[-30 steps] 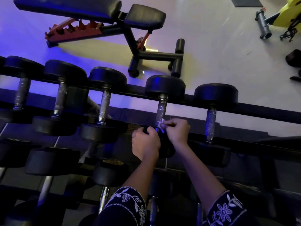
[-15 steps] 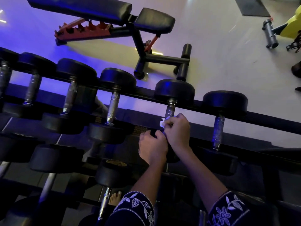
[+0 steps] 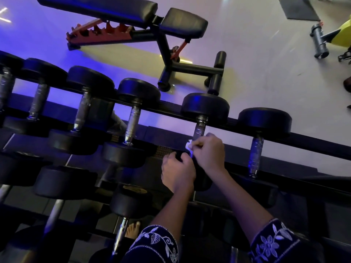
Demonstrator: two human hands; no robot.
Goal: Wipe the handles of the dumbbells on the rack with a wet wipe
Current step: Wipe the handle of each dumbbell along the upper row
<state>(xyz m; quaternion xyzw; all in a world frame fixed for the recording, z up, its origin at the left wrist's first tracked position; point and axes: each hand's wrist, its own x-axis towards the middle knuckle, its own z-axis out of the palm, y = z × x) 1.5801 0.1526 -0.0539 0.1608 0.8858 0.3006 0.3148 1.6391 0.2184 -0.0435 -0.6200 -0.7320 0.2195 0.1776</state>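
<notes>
Wet wipe (image 3: 189, 147) is pinched in the curled fingers of the right hand (image 3: 208, 154) and held against the lower end of the knurled handle (image 3: 199, 129) of the dumbbell (image 3: 205, 108) seated second from the right on the top tier of the rack (image 3: 303, 138). Left hand (image 3: 178, 172) is set just beside it, fingers curled over that dumbbell's near head. An adjustable bench (image 3: 133, 14) is seen on the floor beyond the rack.

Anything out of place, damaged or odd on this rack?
Nothing spilled or askew; the dumbbells rest squarely on the rack. One oddity: a bare foot shows below the lower tier, right under heavy weights.
</notes>
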